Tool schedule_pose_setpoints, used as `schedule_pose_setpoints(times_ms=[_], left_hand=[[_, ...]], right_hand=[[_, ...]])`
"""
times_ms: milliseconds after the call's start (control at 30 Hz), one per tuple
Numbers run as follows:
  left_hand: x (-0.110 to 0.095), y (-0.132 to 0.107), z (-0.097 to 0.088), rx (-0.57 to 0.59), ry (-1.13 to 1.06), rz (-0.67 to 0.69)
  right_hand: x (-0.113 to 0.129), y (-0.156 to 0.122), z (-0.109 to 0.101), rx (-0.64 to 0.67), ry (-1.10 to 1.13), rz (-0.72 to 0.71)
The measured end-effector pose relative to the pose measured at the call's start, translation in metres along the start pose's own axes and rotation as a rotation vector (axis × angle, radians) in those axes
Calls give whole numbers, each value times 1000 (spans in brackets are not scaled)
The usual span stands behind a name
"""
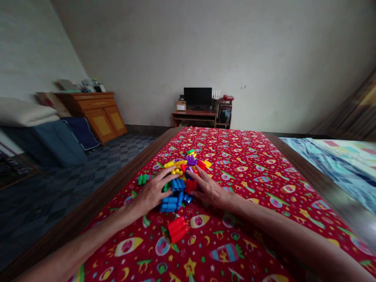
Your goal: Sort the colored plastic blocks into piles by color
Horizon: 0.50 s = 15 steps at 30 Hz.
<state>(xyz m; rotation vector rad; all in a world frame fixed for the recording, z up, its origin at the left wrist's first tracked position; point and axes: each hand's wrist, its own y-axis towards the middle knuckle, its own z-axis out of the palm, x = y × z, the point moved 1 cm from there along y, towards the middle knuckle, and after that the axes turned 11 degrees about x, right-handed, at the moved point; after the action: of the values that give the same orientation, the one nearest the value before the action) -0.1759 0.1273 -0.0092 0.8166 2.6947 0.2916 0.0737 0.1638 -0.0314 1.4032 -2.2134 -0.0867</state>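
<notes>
A pile of plastic building blocks [182, 176] in blue, yellow, red, purple and green lies on a red patterned tablecloth [241, 164]. My left hand [152, 192] rests flat against the pile's left side, fingers spread, beside green blocks [142, 179]. On the pile's right side my right hand [210, 190] lies with its fingers stretched over red and blue pieces. A red block [178, 229] sits alone in front of the pile, between my forearms. Neither hand grips anything.
The table has a dark wooden edge [117, 180]. A wooden cabinet [96, 113] stands at the left wall, and a desk with a monitor [198, 98] at the back wall. A bed with a blue cover [337, 164] lies on the right.
</notes>
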Motion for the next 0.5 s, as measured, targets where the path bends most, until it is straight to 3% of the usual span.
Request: schedule_pose_setpoints(times_ms=[67,133,233,300,400,500], left_hand=[[11,7,-10,-82,18,-66],[26,11,-14,-109,38,-158],[47,19,-5,4,-39,-297],[51,30,6,100,-167,-311],[44,54,15,55,-314,-226],[28,70,6,-44,-443,-141]], right_hand=[[-8,10,-8,-71,-19,-5],[-20,19,-17,-131,-41,94],[-35,35,-19,-166,-47,404],[-38,49,-14,-138,0,536],[-29,69,-7,-115,187,501],[-16,71,-11,-130,429,379]])
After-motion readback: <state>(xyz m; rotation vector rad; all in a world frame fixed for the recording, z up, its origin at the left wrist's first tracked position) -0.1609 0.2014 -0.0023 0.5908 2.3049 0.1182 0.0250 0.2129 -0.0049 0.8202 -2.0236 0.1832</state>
